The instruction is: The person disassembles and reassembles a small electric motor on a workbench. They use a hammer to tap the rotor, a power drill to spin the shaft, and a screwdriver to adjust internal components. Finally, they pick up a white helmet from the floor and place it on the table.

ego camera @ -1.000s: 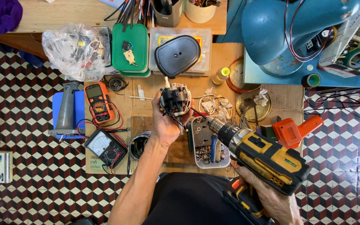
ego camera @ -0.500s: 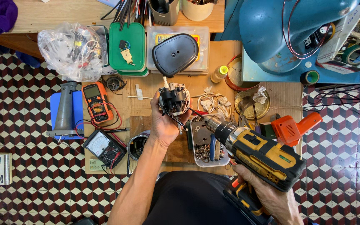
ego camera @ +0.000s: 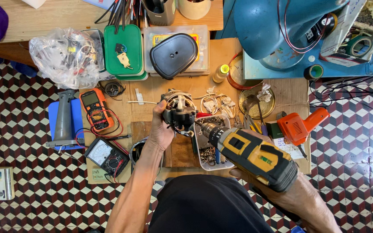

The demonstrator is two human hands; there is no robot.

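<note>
**Motor in hand, drill at its flank**

Left hand (ego camera: 160,129) fingers clamped round small electric motor (ego camera: 178,111), above worktop (ego camera: 152,92). Probably heavy, rigid; windings fragile, so grip the frame. Right hand (ego camera: 298,198) closed on cordless drill (ego camera: 251,155), at four o'clock.

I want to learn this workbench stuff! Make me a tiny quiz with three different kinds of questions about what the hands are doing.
1. True or false: the left hand holds the small electric motor up above the bench.
2. Which tool is in the right hand?
A. the orange multimeter
B. the yellow and black cordless drill
C. the orange power tool
3. Fill the gap: the drill's chuck points toward the ______.

Key
1. True
2. B
3. motor
</note>
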